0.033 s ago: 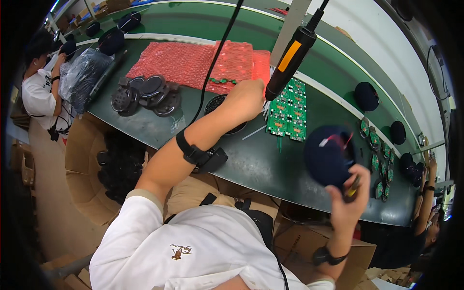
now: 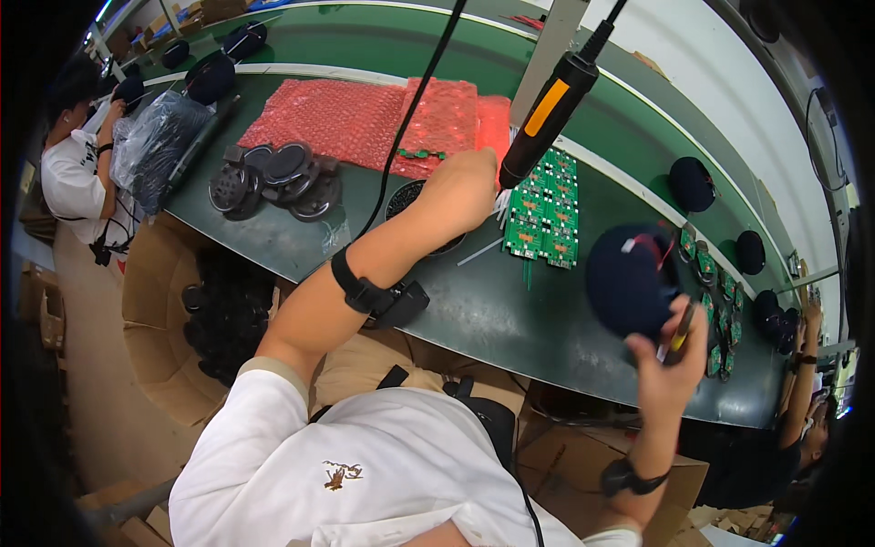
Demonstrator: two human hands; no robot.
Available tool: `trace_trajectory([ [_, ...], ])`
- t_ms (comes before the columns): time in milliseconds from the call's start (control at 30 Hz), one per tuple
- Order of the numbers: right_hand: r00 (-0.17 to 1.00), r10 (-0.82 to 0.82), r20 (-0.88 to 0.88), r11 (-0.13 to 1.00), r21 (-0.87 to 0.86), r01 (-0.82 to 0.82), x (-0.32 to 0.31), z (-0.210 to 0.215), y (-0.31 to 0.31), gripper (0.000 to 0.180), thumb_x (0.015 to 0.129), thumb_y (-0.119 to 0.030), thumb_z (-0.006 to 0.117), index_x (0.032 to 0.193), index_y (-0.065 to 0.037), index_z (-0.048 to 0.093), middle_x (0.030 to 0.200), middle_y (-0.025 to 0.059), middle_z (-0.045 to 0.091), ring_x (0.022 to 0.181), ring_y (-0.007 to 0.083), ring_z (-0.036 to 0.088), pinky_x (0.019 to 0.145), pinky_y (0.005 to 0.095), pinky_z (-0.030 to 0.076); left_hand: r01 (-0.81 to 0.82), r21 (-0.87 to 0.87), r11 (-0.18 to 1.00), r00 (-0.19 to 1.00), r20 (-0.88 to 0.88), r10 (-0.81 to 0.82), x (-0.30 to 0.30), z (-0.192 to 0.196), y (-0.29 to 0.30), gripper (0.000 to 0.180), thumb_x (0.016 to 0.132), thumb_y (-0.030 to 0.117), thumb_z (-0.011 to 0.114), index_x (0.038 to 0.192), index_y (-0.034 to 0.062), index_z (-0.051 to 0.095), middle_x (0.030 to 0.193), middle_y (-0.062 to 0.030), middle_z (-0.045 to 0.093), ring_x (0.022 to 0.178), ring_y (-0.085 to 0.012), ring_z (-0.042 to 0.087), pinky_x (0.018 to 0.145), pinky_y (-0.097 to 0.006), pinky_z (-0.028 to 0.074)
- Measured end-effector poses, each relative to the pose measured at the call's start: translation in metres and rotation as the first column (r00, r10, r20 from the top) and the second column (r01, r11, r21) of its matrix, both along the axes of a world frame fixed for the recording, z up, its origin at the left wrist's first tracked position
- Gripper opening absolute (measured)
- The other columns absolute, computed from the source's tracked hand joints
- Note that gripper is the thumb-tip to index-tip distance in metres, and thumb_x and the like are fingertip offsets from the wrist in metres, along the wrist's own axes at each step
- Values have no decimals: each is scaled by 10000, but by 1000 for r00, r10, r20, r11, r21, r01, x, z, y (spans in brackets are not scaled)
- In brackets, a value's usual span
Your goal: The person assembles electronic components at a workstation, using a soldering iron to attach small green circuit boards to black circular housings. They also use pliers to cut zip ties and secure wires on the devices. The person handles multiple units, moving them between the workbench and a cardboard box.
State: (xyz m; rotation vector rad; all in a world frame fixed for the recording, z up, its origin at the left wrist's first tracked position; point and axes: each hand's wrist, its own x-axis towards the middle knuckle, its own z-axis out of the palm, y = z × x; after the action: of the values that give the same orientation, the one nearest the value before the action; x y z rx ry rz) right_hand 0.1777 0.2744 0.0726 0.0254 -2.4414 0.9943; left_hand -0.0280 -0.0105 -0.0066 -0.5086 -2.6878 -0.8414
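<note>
My left hand [image 2: 460, 191] reaches over a round dark bowl [image 2: 406, 196], its fingers curled by the tip of a hanging black electric screwdriver [image 2: 551, 114] with an orange stripe. The back of the hand hides whatever its fingertips hold. At the right, my right hand [image 2: 670, 365] is closed around a slim black-and-yellow hand tool [image 2: 678, 342], whose kind I cannot make out. Its fingertips also grip the near edge of a dark blue rounded shell [image 2: 629, 283] with red wires; motion blurs the shell. Left of it lie green circuit boards [image 2: 544, 205] in a panel.
Red bubble wrap [image 2: 319, 118] and black round parts [image 2: 287, 178] lie left on the green table [image 2: 492, 319]. Several small boards [image 2: 720, 301] are at right. Dark shells [image 2: 693, 182] line the far belt. A carton [image 2: 155, 310] stands left. Co-workers sit at both sides.
My right hand has moved a little to the right and up, taking the dark blue shell and the hand tool along. My left hand has barely moved.
</note>
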Motion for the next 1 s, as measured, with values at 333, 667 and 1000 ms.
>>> trace_trajectory([
  [333, 993, -114, 0, 922, 373, 106, -281, -8, 47, 486, 735, -140, 890, 1098, -14, 592, 1036, 200, 666, 988, 390, 649, 900, 422, 497, -134, -161, 978, 989, -89, 120, 25, 28, -6, 178, 857, 111, 641, 990, 2, 598, 908, -174, 717, 836, -340, 740, 690, -452, 593],
  [667, 982, 139, -125, 954, 284, -99, -470, -113, 129, 461, 983, -339, 641, 1348, -63, 591, 1262, 169, 648, 1074, 331, 680, 981, 462, 517, -11, -113, 994, 1000, 20, 13, 29, 30, -1, 171, 804, 80, 670, 962, 13, 662, 817, -157, 739, 770, -315, 763, 603, -436, 601],
  [1000, 995, -98, -26, 945, 312, 101, -372, -97, 75, 373, 917, -282, 734, 1192, -37, 683, 1130, 177, 737, 1085, 352, 692, 929, 439, 515, 20, -94, 995, 999, 43, -16, 27, 24, -5, 163, 764, 61, 704, 920, 15, 691, 805, -168, 737, 771, -334, 762, 613, -446, 603],
])
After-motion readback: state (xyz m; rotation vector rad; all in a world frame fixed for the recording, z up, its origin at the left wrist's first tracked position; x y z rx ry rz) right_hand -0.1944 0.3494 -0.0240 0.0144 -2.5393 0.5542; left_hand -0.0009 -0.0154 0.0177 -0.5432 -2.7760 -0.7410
